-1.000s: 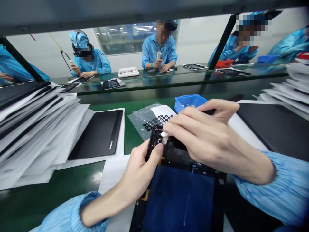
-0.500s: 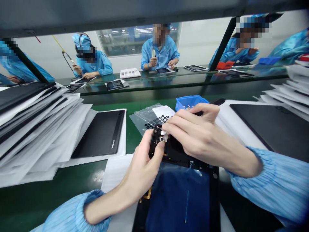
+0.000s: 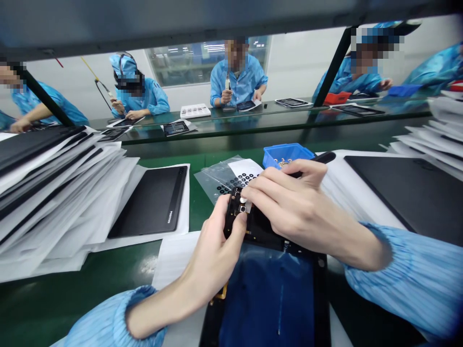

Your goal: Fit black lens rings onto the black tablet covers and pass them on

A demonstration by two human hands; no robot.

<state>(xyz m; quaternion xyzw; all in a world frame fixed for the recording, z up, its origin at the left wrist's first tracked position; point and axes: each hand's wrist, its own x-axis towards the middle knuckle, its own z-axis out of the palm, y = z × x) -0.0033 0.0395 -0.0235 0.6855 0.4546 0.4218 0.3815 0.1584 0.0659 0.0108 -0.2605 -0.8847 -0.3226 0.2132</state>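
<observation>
An opened tablet [image 3: 267, 299] lies before me, its inside facing up, with a blue film over its lower part. My left hand [image 3: 213, 241] pinches its upper left corner; the thumb rests beside a small square camera module [image 3: 242, 209]. My right hand [image 3: 292, 212] is closed around a slim black-handled tool [image 3: 325, 157], whose back end sticks out past the knuckles. At its fingertips a small white tip [image 3: 243, 198] touches the area just above the camera module. The middle of the tool is hidden by the hand.
A blue bin [image 3: 287, 153] of small parts stands behind my right hand, beside a clear bag [image 3: 213, 176] and a sheet of black rings [image 3: 248, 166]. Black tablet covers [image 3: 148, 202] lie on both sides, near stacks of foam sheets [image 3: 72, 207]. Co-workers sit opposite.
My right hand and the tool have shifted slightly, with the white tip still near the camera module. My left hand keeps its hold. A co-worker at far left has moved.
</observation>
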